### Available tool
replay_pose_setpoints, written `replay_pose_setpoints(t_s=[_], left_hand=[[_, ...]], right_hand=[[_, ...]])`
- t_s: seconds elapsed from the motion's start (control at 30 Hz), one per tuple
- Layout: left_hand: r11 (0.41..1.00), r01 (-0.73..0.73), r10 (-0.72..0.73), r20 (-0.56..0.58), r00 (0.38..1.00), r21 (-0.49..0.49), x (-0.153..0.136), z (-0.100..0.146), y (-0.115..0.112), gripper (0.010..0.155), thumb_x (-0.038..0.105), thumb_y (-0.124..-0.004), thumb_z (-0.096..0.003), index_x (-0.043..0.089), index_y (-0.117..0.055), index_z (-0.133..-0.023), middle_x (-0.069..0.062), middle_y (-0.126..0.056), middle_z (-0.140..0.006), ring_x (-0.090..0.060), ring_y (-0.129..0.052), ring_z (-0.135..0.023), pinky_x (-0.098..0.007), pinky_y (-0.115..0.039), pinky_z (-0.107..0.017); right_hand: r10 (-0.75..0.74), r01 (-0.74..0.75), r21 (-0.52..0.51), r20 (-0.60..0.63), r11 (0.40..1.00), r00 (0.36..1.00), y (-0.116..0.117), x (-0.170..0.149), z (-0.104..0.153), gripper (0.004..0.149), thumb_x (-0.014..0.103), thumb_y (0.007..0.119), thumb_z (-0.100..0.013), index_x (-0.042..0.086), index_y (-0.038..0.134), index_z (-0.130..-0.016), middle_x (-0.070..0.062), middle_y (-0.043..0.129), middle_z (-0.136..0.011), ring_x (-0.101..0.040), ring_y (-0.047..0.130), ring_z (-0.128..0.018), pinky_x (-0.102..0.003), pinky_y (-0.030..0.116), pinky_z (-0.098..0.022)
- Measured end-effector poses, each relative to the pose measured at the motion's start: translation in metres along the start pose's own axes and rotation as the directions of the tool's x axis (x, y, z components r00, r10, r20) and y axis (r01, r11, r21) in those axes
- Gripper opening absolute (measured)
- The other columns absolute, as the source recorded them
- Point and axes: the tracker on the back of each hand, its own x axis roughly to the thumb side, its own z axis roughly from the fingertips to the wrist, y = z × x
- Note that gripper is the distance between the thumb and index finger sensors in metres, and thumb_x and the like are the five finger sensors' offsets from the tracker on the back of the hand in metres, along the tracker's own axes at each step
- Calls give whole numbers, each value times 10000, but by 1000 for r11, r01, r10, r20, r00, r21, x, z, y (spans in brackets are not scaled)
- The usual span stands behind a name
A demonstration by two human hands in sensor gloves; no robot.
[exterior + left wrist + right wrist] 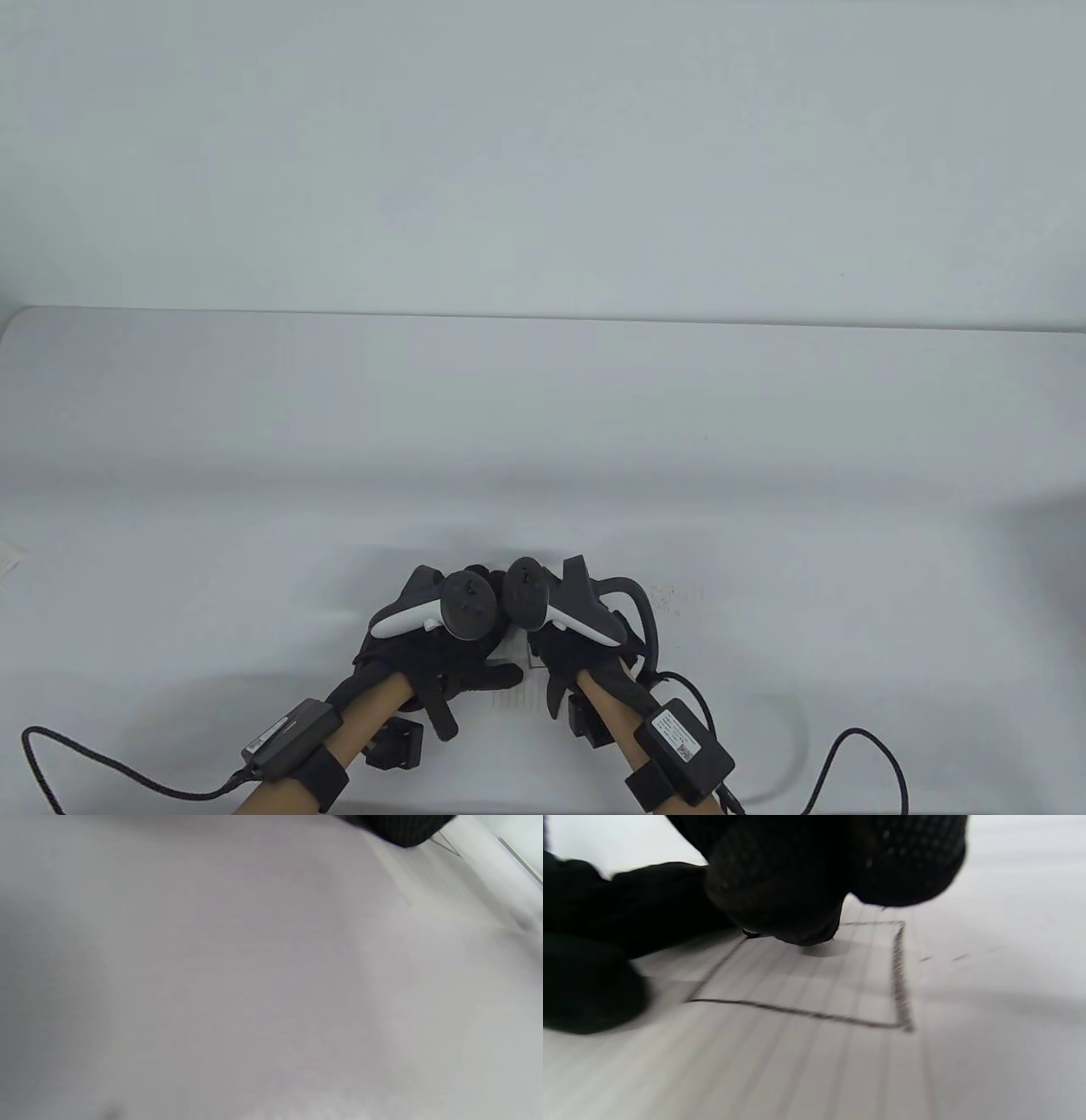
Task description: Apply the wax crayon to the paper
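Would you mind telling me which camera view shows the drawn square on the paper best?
The right wrist view: the drawn square fills the frame on the lined paper, under the right hand. The table view hides it beneath both hands; the left wrist view shows only blurred surface.

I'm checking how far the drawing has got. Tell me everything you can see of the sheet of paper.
The paper is white and ruled with faint lines, lying flat on the table. It carries a dark outlined square, its right side the thickest stroke, its inside unfilled. The right hand hovers low or rests at the square's upper left edge; the left hand rests on the sheet beside it. In the table view both hands hide most of it. No crayon shows clearly.
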Motion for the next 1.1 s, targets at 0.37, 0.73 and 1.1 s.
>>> replay_pose_setpoints(t_s=[0.37,0.73,1.1], left_hand=[[1000,-2,2,1,1000,0,0,0,0,883,635,-531,-548,407,181,-1018,162,319,-1052,-142,371,-961,-496,270,-627],[1000,0,0,1,1000,0,0,0,0,883,635,-530,-549,406,182,-1018,161,320,-1052,-144,372,-961,-497,270,-628],[1000,-1,1,1,1000,0,0,0,0,885,635,-531,-548,406,184,-1018,161,321,-1051,-141,372,-961,-496,270,-627]], right_hand=[[197,-197,-72,4,978,980,-1,6,3,398,254,745,-520,118,814,-888,-103,963,-657,-18,965,-258,-248,877,-223],[20,-24,68,70,997,997,-7,7,5,405,250,748,-520,102,809,-893,-111,963,-656,-14,970,-264,-244,881,-227],[-154,149,142,19,979,988,-4,-1,3,404,241,757,-521,86,813,-890,-130,966,-634,-37,961,-228,-265,865,-205]])
